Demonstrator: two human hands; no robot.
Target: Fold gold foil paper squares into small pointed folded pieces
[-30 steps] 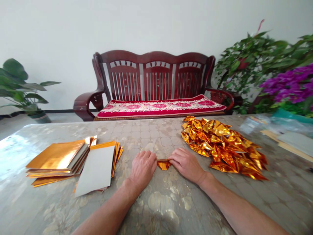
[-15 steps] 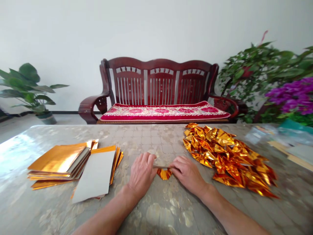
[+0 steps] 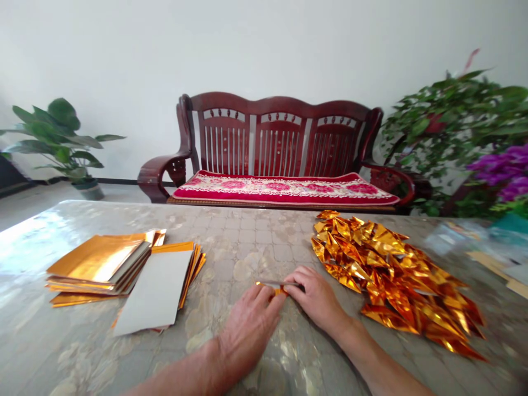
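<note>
A small folded piece of gold foil paper [image 3: 272, 284] lies low over the middle of the table, its grey underside showing as a thin strip with gold at the edges. My left hand [image 3: 249, 322] reaches across the front of it, fingers bent and pressed onto it, hiding most of its gold face. The right end of the paper is pinched between the thumb and fingers of my right hand [image 3: 314, 298]. A heap of folded gold foil pieces [image 3: 383, 264] is right of my right hand. To the left lie stacked flat gold foil sheets [image 3: 97, 258] and grey-backed sheets [image 3: 154, 289].
The table [image 3: 231, 242] has a patterned, glossy cover. Clear plastic bags [image 3: 456, 237] and tan card strips [image 3: 490, 267] lie at the far right. Behind stand a red wooden bench [image 3: 276, 143], a potted plant [image 3: 61, 143] and purple flowers [image 3: 501, 168].
My left hand has moved right and toward me, from the paper's left end to across its front, covering the gold part. My right hand keeps its pinch. The view has shifted slightly.
</note>
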